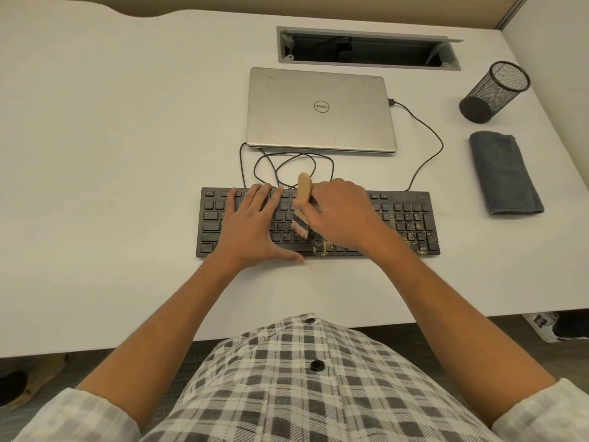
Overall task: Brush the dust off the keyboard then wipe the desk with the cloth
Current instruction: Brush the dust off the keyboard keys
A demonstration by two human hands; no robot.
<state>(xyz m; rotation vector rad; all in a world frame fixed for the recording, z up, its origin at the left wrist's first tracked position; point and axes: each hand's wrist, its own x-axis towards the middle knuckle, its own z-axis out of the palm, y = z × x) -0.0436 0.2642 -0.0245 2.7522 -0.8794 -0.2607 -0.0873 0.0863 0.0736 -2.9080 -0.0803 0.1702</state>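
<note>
While left hand (251, 218) lies flat on keyboard (404, 223), right hand (342, 215) grips upright brush (302, 205), bristles down

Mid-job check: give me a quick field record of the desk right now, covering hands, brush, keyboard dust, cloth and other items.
left hand: flat on the keyboard's left half, fingers spread
right hand: grips the brush
brush: wooden handle up, bristles down on the middle keys
keyboard: black, tan crumbs on its right side and front edge
cloth: grey, folded, untouched, right of the keyboard
laptop: closed, behind the keyboard
mesh cup: beyond the cloth
desk: white
</note>
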